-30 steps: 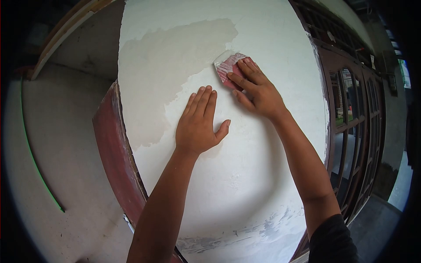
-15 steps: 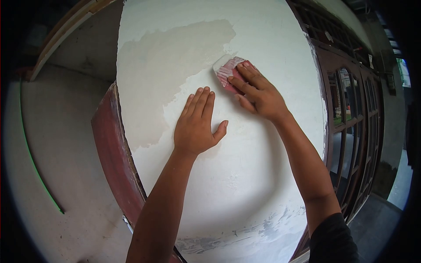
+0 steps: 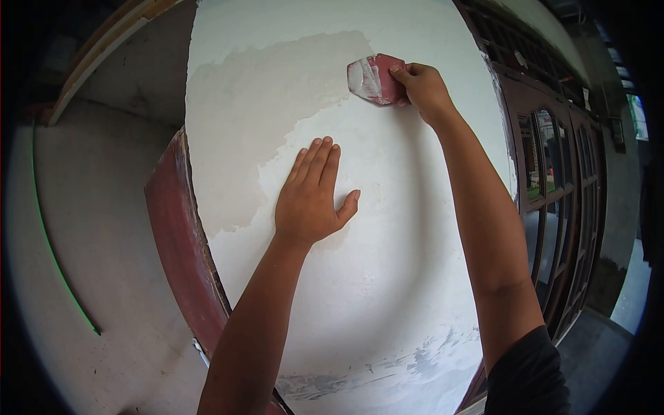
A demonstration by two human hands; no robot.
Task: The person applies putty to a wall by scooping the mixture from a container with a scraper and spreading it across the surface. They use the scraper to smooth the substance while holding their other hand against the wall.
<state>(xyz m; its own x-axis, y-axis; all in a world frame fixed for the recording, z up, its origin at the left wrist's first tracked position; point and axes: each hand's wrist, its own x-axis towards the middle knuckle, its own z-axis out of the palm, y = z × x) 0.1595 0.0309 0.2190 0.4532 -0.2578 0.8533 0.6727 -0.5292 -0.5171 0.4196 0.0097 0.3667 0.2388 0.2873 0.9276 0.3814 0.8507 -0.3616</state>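
A white wall panel (image 3: 387,277) fills the middle, with a greyish damp-looking patch (image 3: 249,104) at its upper left. Flat against this surface lies my left hand (image 3: 309,194), fingers stretched up and thumb apart, just below and right of the patch's edge. My right hand (image 3: 423,90) pinches a red scraper (image 3: 391,77) by its right edge, thumb on the face towards me. White paste (image 3: 365,77) coats the scraper's left part. The scraper is near the patch's upper right end; whether it touches the wall I cannot tell.
Dark wooden doors with glass panes (image 3: 546,173) stand at the right. A red-brown board (image 3: 181,228) borders the panel on the left. Beyond it, a green line (image 3: 48,238) runs down a grey surface. Dark smears (image 3: 429,356) mark the panel's lower part.
My right hand has moved up and slightly right. Its fingers were spread over the scraper against the wall; now they pinch its edge, with the paste-coated face showing. My left hand has stayed put.
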